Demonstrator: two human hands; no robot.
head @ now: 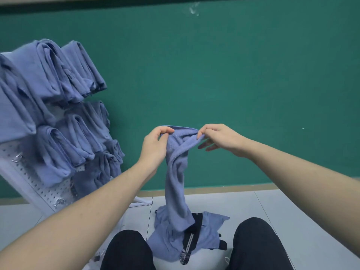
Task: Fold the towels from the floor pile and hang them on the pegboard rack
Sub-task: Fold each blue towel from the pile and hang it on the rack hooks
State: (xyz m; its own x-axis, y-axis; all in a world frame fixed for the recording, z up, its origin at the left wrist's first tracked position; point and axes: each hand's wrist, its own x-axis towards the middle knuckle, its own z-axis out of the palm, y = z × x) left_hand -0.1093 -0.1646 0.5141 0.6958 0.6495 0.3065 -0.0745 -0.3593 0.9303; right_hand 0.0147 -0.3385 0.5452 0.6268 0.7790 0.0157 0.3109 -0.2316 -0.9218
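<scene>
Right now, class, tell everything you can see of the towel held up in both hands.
The held towel is blue, soft terry-like cloth, unfolded and bunched. Its top edge is pinched between the left hand and right hand. It hangs in a twisted column before the green wall, its lower end reaching the floor pile.

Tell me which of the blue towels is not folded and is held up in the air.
It is the towel pinched at its top edge by the left hand and right hand. It hangs twisted, while the others hang folded on the pegboard rack.
</scene>
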